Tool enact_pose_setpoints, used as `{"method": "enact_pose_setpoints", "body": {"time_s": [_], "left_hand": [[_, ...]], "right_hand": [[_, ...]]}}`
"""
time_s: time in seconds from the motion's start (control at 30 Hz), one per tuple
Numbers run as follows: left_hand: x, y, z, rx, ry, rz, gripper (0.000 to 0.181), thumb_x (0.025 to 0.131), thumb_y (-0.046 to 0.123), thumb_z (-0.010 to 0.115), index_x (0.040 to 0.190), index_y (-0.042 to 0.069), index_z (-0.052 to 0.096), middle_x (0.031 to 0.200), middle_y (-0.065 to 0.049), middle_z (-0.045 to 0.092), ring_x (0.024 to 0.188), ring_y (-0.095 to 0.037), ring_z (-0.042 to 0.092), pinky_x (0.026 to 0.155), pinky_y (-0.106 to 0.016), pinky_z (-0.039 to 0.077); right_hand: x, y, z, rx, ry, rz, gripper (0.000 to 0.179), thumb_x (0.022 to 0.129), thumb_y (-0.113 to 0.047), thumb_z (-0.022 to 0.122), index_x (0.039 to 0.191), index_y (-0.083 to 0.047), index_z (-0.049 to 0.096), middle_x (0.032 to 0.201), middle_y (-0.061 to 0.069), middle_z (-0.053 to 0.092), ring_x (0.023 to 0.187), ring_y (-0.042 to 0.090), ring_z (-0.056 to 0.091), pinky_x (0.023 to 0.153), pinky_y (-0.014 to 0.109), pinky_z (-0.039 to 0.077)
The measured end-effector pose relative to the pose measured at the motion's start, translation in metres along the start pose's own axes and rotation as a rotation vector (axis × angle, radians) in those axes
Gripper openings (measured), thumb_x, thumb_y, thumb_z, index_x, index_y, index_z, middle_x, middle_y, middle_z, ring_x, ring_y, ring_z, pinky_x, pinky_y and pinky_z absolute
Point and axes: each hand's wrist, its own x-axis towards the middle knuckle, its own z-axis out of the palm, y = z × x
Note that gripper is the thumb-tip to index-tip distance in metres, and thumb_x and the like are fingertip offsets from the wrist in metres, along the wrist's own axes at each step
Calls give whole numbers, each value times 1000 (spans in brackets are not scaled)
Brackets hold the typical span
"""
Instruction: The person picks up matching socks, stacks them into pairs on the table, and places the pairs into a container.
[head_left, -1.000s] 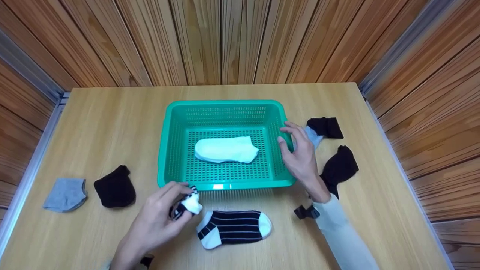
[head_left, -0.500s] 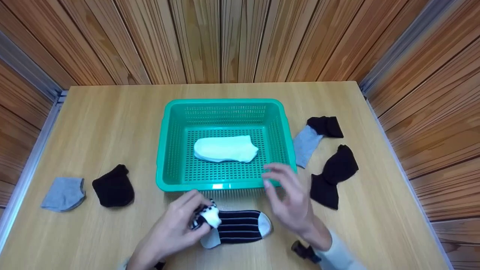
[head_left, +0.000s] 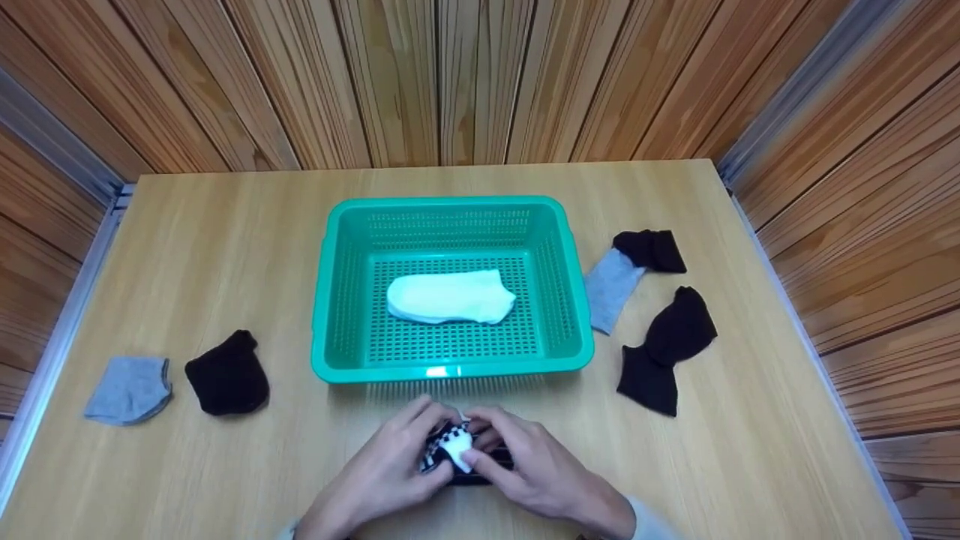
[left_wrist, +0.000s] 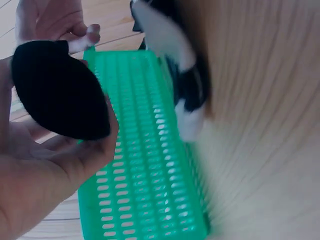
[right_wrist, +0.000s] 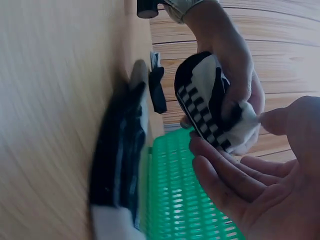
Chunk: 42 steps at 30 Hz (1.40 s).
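Both hands have come together since the earlier head frame; the left hand point(head_left: 394, 469) grips the bunched check sock point(head_left: 456, 445) from its left; the right hand point(head_left: 540, 469), formerly by the basket point(head_left: 495, 370), now pinches its white end between thumb and fingers; that end faces the right hand, the nearer one to it, while the dark bulk sits in the left; below, apart from it, lies the striped sock point(right_wrist: 116, 160), long axis side to side; beyond, the white sock point(head_left: 450, 297) rests inside the basket.
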Motion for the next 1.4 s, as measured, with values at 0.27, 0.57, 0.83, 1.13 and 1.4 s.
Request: {"method": "enact_pose_setpoints", "body": {"time_s": [0.27,0.57,0.83,1.13,1.4], "left_hand": [[2,-4,12,11,32,12,51,82,17,84,127,16,60,119,3,59,100,-8,62,84,-26,57],[0,-11,2,-245,-64,-226,89,82,51,87,152,20,42,138,-8,55,116,-20,59,95,-35,53],[-3,-20,-9,-544,-165,-336,69,92,27,81,150,15,45,134,-14,71,120,-27,68,94,-35,55],[-3,-11,-5,-698,-141,-363,63,97,19,75,152,15,44,140,-21,65,125,-32,66,96,-35,58],[-5,1,-6,-839,-185,-312,78,102,18,70,165,9,26,151,-25,52,139,-35,57,108,-22,52]], "right_hand": [[0,5,7,165,45,58,39,105,-19,65,140,-8,53,117,8,75,101,9,73,92,28,61],[0,8,7,239,124,64,30,106,-11,61,135,-5,57,120,14,73,109,16,72,94,31,62],[-1,8,9,67,193,60,30,104,-10,63,134,-4,60,124,7,72,103,13,72,88,28,61],[-8,-10,18,-203,228,-130,27,99,-23,74,122,-13,65,120,-5,62,109,9,64,92,28,59],[-9,-13,28,-152,183,-39,64,90,-33,85,141,-13,51,133,0,49,111,7,56,90,31,58]]}}
